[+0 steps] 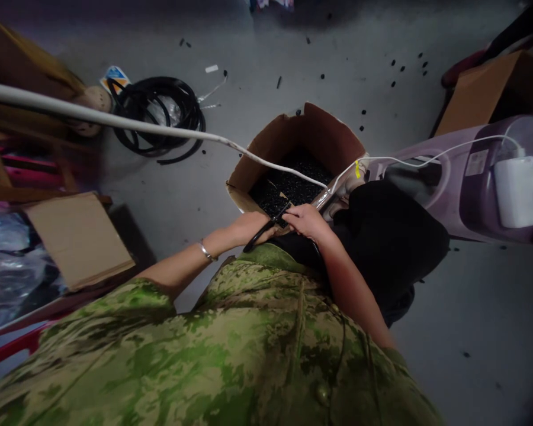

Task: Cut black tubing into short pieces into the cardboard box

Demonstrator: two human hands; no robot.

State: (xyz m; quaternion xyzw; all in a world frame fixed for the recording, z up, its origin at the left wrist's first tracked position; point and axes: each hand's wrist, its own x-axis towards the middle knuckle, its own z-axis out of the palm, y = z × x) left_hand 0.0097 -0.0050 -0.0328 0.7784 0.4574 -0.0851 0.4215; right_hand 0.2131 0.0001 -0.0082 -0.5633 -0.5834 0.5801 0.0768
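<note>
Over the near rim of an open cardboard box (pixel 342 133), my two hands work close together. My left hand (pixel 251 226) is closed around a black rubber-like tube (pixel 258 236), which bends down toward my lap. At the other end of the tube, my right hand (pixel 308 222) pinches with thumb and fingers; exactly what lies between them is too small to make out. Inside the box is a heap of small black pieces (pixel 299 171), with a scrap or two of cardboard on top.
A coil of black hose (pixel 190 112) lies on the grey floor, where small black bits are scattered. One thick white cable (pixel 160 127) crosses in front of me. To the right stands a pale purple plastic stool or chair (pixel 453 207) bearing a white power bank-like block (pixel 519 192). Flattened cardboard (pixel 82 239) sits left.
</note>
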